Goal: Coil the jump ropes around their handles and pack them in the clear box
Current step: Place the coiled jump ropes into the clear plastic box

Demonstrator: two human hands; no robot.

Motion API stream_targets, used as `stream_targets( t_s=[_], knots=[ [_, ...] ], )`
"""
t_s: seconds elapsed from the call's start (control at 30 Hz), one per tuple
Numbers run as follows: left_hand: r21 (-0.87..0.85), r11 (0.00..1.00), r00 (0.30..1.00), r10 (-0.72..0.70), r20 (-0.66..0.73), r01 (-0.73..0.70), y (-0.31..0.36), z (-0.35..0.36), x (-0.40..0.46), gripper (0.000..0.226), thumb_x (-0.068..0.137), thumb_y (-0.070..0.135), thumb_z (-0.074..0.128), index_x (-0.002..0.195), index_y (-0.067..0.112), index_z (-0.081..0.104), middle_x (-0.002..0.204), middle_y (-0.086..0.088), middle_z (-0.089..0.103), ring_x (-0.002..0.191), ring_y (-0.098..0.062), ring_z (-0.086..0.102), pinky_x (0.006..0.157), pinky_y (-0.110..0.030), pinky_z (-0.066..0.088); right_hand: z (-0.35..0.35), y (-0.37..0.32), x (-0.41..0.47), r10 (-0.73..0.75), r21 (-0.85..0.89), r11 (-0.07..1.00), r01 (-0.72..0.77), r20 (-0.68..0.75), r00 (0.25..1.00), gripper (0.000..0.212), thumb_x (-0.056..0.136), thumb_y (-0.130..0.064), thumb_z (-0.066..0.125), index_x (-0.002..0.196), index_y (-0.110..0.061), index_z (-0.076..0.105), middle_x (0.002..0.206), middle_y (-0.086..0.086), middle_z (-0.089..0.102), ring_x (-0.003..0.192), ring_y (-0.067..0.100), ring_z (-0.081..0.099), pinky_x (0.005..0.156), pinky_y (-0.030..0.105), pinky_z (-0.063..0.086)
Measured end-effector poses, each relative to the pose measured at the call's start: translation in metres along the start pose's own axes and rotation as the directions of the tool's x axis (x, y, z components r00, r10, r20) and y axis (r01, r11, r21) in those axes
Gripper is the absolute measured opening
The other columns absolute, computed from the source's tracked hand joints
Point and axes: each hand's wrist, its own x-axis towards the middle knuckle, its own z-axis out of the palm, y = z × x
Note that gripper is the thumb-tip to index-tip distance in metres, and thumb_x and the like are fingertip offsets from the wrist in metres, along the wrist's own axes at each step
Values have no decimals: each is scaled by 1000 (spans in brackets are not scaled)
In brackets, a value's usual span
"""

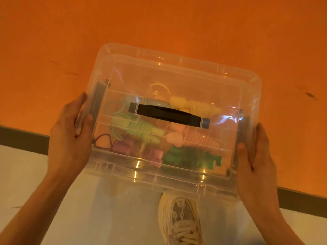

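The clear box (177,68) with its lid on and a black carry handle (169,114) overhangs the near edge of the orange table (159,20). Through the lid I see several coiled jump ropes: yellow (196,106), light green (139,129), pink (184,137), purple (136,149) and dark green (191,156). My left hand (70,137) grips the box's left end, thumb on the lid, by the side latch. My right hand (256,161) presses flat against the right end with its thumb on the lid's corner.
The table's dark edge (24,138) runs across the view, with pale floor (26,174) below it. A foot in a cream sneaker (182,221) stands under the box's near side.
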Motion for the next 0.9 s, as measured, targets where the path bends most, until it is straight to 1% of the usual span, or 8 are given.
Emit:
stream_targets(
  t_s=[0.17,0.3,0.4,0.53,0.6,0.7,0.8,0.9],
  knots=[
    [1,1000,1000,9,-4,-9,-4,0,-7,44,101,17,45,145,22,39,139,3,49,103,5,51,84,-13,39,-1,0,-6,6,5,1000,-6,-1,1000,66,90,-39,31,152,-24,14,154,-6,28,132,11,36,105,26,30],
    [-9,1000,1000,-7,-8,7,-8,0,-12,45,101,18,45,145,24,38,142,-1,48,121,-16,49,95,-33,40,-1,3,-9,24,29,999,-24,-2,1000,65,90,-41,31,152,-28,14,146,-15,31,120,0,34,100,22,29],
    [-32,999,1000,-21,13,22,-11,1,-17,47,101,15,45,146,25,36,140,-1,50,117,-15,50,92,-32,41,1,6,-15,46,47,998,-46,7,999,63,93,-40,35,151,-30,13,149,-14,30,121,-1,34,99,21,29],
    [-74,997,999,-20,31,22,-15,3,-19,48,101,19,45,144,36,32,139,11,46,120,-8,49,95,-30,40,8,10,-17,83,49,995,-83,-4,997,56,102,-24,39,152,-26,13,145,-18,27,116,-11,29,86,-7,21],
    [-97,994,999,-47,28,49,-17,3,-17,45,102,25,44,143,40,34,139,13,47,120,-8,50,95,-29,42,10,11,-17,65,48,997,-63,-29,997,59,99,-33,38,152,-27,13,142,-21,26,119,-9,29,92,-1,21],
    [-200,969,989,-145,11,144,-18,6,-14,41,102,35,43,143,36,40,139,11,50,120,-2,52,89,-17,43,11,14,-17,48,61,997,-46,-42,998,58,100,-32,37,152,-28,12,144,-22,25,124,-7,29,100,14,24],
    [-205,911,932,-360,35,359,-19,7,-5,55,97,50,46,146,30,35,147,4,42,129,-11,44,95,-27,38,12,16,-17,55,66,996,-52,-43,998,55,102,-21,36,152,-26,13,143,-21,25,119,-13,28,90,-5,20],
    [-103,779,782,-598,176,618,-15,6,6,75,87,68,43,144,18,40,141,-7,48,123,-26,49,91,-37,36,14,16,-17,41,66,997,-37,-53,998,54,102,-18,36,152,-21,15,143,-15,29,103,-24,36,79,-12,22]
  ],
)
